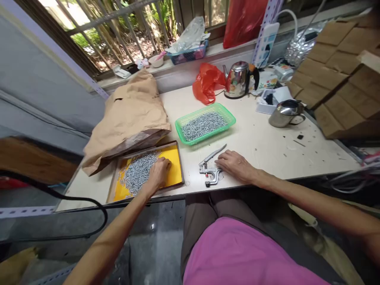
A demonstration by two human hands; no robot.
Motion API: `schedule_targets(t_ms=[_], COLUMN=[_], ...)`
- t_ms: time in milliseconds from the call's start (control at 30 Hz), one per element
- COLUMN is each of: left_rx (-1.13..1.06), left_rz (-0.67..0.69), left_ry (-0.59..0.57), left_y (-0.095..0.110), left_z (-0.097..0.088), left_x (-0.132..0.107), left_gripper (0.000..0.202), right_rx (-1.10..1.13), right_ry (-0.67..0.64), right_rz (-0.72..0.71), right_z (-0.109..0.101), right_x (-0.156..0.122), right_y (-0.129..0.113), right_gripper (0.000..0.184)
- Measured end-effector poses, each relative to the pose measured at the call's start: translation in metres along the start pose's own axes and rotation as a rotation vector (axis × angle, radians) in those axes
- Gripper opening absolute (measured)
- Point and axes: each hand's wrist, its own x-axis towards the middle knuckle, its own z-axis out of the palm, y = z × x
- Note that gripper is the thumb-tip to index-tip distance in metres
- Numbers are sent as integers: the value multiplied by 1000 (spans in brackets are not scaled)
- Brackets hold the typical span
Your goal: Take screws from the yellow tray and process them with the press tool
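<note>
Head view: your left hand (160, 171) is resting curled over the tray (176, 161), your right hand (236, 165) loosely bent at the pliers (208, 171), holds unclear; plenty of metal pieces (138, 172) are seemingly remaining.

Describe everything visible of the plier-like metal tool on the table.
The plier-like tool looks like silver-grey metal. A long, slim handle angles up and away to the right; below it are a coiled spring, a small red part and a curved frame ending in a dark round knob. It lies on the pale table, nearer the person than the green basket. The right hand is at its right side; whether the fingers touch it is unclear.
</note>
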Motion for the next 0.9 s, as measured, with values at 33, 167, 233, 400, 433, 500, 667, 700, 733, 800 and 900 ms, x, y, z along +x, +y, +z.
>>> schedule_targets(t_ms=[33,167,233,400,433,500,667,700,733,800,900], left_rx=[-122,-752,-979,-1073,-1054,-1025,-1026,-1028,-1028,-1021,-992], left_rz=[-27,-256,-353,-482,-489,-484,-497,-514,-531,-551,-554], left_ry=[44,-66,-179,-257,-262,-273,-366,-387,-407,-453,-507], left_y=[7,59,86,114,114,112,109,109,109,109,110], left_z=[1,15,27,52,55,59,59,58,57,55,53], left_x=[-2,-17,-22,-24,-23,-22,-19,-19,-18,-16,-16], left_gripper=[19,23,27,32,32,33,40,40,40,40,42], right_rx=[12,79,100,114,118,117,106,113,123,147,172], right_ry=[-19,-8,19,57,60,63,46,45,46,61,90], right_rz=[11,122,179,232,236,244,252,248,244,244,264], right_z=[0,9,13,15,15,15,16,16,16,17,17], right_x=[-6,-26,-31,-33,-33,-33,-34,-34,-34,-35,-35], right_y=[-8,-25,-28,-33,-34,-35,-34,-34,-34,-33,-34], right_gripper=[18,23,26,31,31,32,31,31,32,32,31])
